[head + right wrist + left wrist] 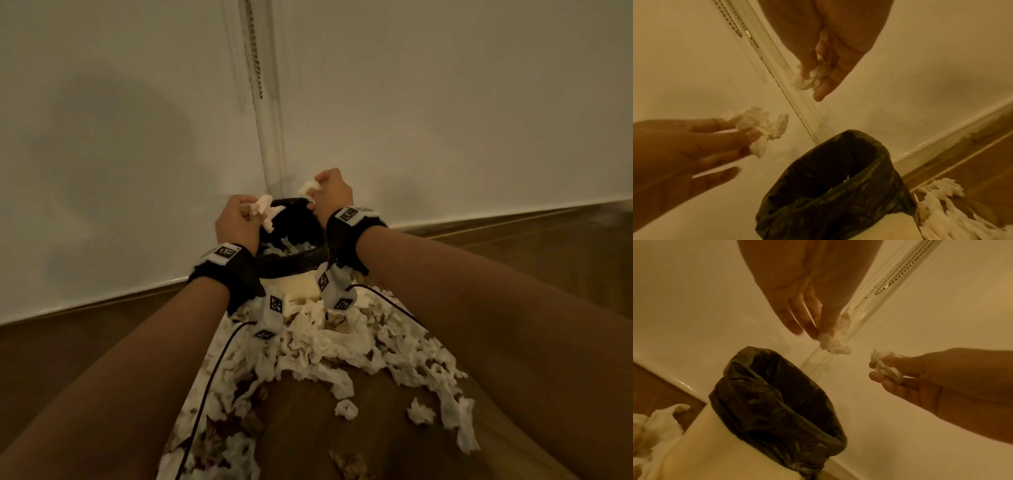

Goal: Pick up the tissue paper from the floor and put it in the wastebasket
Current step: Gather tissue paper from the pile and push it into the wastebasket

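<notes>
A cream wastebasket with a black liner (pixel 291 255) stands on the floor against the white wall, with some tissue inside. My left hand (pixel 239 219) hovers over its left rim and pinches a crumpled tissue paper (pixel 265 209) in its fingertips. My right hand (pixel 332 192) is above the far right rim and grips another tissue wad (pixel 308 188). In the left wrist view the left hand's tissue (pixel 835 344) hangs above and beyond the liner (pixel 777 394). In the right wrist view the right hand's tissue (pixel 809 78) sits between curled fingers, high over the bin (pixel 838 186).
A big heap of crumpled tissues (pixel 342 342) covers the wooden floor (pixel 308 428) in front of the bin, between my forearms. A bead chain (pixel 255 61) hangs down the wall behind. Black cables (pixel 212 377) trail from the wrist cameras over the heap.
</notes>
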Demonstrator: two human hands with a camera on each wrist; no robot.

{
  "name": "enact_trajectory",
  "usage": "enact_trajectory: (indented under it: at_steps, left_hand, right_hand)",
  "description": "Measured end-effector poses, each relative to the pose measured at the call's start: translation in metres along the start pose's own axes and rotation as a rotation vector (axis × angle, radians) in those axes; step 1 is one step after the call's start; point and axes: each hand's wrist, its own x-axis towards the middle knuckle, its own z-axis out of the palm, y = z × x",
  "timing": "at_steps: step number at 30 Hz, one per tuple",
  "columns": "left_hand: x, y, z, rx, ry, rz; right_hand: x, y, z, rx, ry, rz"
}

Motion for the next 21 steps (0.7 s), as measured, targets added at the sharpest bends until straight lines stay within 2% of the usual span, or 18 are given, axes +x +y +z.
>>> enact_trajectory:
  at_steps: [3,8,11,14,21]
  left_hand:
    - [0.003,-0.016,0.005,0.095,-0.007,-0.013]
    - [-0.002,-0.041,0.013,0.201,-0.108,-0.076]
    - [-0.004,-0.048,0.016,0.168,-0.175,-0.108]
    - [-0.007,-0.049,0.016,0.166,-0.19,-0.089]
    - [-0.032,-0.036,0.027,0.169,-0.152,0.117]
  right_hand:
    - [0.007,0.021,0.01,-0.249,-0.051,-0.021]
    - [0.006,0.053,0.026,-0.428,-0.15,0.031]
    - [0.002,0.062,0.027,-0.373,-0.211,0.082]
    - [-0.001,0.066,0.022,-0.372,-0.215,0.069]
    - [-0.025,0.08,-0.004,-0.244,-0.034,0.068]
